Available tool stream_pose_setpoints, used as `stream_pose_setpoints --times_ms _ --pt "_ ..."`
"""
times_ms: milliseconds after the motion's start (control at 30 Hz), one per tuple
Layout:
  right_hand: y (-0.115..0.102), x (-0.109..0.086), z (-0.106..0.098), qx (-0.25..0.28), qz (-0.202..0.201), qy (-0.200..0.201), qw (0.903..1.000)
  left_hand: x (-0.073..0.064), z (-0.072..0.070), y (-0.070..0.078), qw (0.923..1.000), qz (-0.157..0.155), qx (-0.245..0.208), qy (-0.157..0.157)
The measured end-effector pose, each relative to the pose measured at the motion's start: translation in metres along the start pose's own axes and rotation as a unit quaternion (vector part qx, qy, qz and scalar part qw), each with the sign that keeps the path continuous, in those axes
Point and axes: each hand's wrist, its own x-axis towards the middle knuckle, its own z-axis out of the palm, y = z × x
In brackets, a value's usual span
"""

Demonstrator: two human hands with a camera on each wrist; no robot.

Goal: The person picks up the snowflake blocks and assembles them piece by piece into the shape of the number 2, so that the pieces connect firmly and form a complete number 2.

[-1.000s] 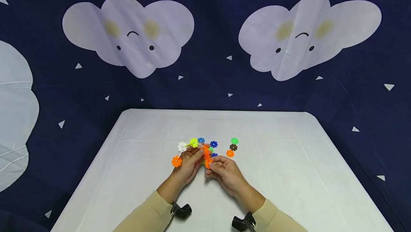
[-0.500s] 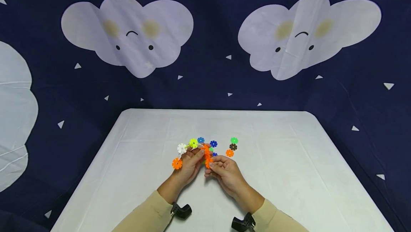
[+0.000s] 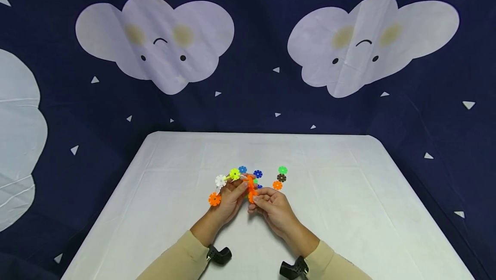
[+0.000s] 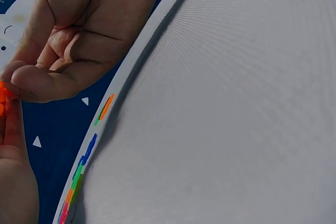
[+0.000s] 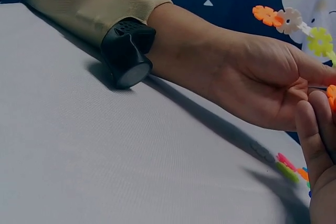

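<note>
Navy backdrop (image 3: 248, 112) behind white table (image 3: 348, 228). Left hand (image 3: 228, 202) grips flower-disc chain (image 3: 234, 174), right hand (image 3: 273, 211) pinches its orange part. Chain is up off the table, mid-width, well in from both side edges. Blue discs (image 3: 257, 173) just beyond it; green disc (image 3: 283, 170), brown disc (image 3: 281, 178), orange disc (image 3: 277, 185) lie in a row toward far right corner.

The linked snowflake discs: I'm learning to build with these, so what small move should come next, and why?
Probably press the nearer orange disc gently toward the farther orange disc: the right grip pinches the nearer one, the left grip holds the chain around the farther one, and whether their slots are fully seated can't be seen.
</note>
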Motion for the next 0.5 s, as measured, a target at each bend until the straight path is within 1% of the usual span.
stream_pose_setpoints --times_ms 100,200,267,333,433,467,500 --pt "0.000 0.000 -0.001 -0.001 0.000 -0.009 1.0000 0.000 -0.001 0.000 1.0000 -0.004 0.003 0.008" --pt "0.000 0.001 -0.003 -0.019 -0.002 -0.011 0.9998 0.000 -0.002 0.000 0.9998 -0.009 0.014 0.013" --pt "0.000 0.002 -0.004 -0.044 -0.001 -0.009 0.9990 0.001 -0.003 -0.001 0.9996 -0.011 0.022 0.017" --pt "-0.002 0.003 -0.005 -0.086 -0.004 -0.005 0.9963 0.001 -0.003 -0.001 0.9993 -0.006 0.026 0.025" --pt "-0.005 0.005 -0.009 -0.163 -0.021 0.013 0.9864 0.003 -0.005 -0.001 0.9989 -0.001 0.019 0.044" --pt "-0.006 0.006 -0.010 -0.191 -0.035 0.026 0.9807 0.003 -0.005 -0.001 0.9986 0.001 0.012 0.051" --pt "-0.007 0.007 -0.013 -0.223 -0.052 0.042 0.9726 0.004 -0.006 -0.001 0.9983 0.001 0.006 0.058"
